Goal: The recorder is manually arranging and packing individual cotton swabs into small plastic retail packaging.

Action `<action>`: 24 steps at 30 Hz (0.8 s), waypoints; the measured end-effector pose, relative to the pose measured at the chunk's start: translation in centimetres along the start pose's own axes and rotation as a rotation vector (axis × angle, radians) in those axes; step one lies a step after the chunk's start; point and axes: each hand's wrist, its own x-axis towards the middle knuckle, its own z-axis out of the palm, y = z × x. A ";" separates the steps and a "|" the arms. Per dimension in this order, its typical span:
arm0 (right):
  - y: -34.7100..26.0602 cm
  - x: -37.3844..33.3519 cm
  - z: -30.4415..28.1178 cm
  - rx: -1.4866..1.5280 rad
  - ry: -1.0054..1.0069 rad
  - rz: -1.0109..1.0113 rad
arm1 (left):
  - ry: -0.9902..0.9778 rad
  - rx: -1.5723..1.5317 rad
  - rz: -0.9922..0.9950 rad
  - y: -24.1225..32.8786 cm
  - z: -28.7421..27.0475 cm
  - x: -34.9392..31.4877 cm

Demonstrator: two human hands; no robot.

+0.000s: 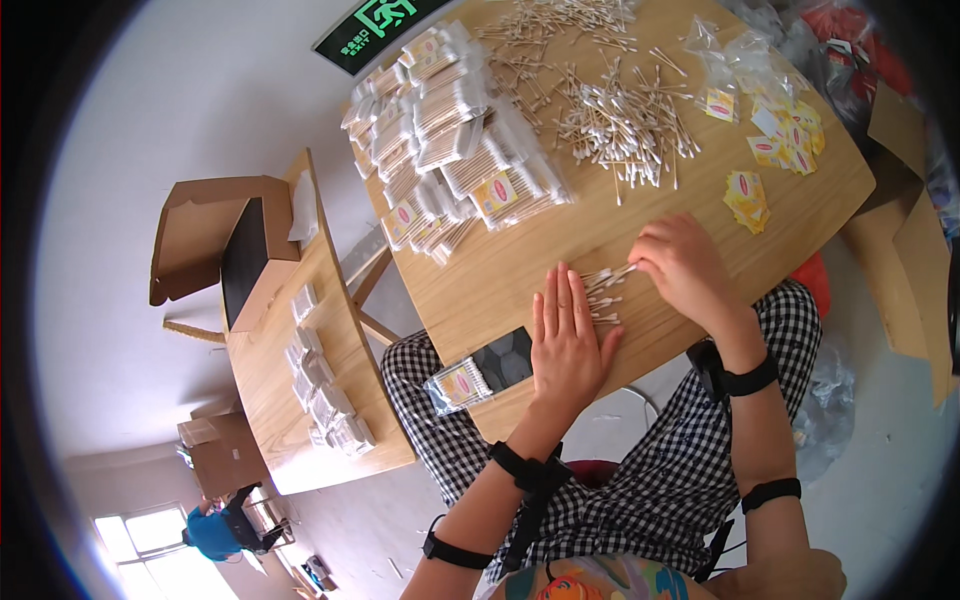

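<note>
My left hand (572, 345) lies flat near the table's front edge, fingers stretched out over a small row of cotton swabs (604, 282). White tips of that row poke out on its right side. My right hand (685, 265) is closed in a pinch on the end of a cotton swab beside the row. Left of my left hand, a dark flat phone-like object (505, 358) lies on the table, partly covered by a clear packet of swabs (460, 386) with a yellow card. Farther back spreads a heap of loose cotton swabs (625, 130).
Packed swab bags (440, 130) are piled at the far left of the table (470, 290). Yellow cards (746, 202) and clear plastic bags (740, 58) lie at right. An open carton (905, 270) stands beyond the right edge. A side table (370, 430) holds packets and a box (215, 235). Someone in blue (212, 535) is far off.
</note>
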 end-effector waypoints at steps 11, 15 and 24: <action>1.5 0.7 -0.8 -0.116 0.161 0.181 | -0.076 0.020 0.012 -0.5 -1.1 -2.4; -1.2 0.1 -0.9 -0.108 0.258 0.215 | -0.065 0.003 0.005 -0.2 -1.6 -2.7; -3.9 -1.2 1.6 -0.067 0.046 0.178 | -0.040 0.034 0.003 -0.2 -0.4 0.5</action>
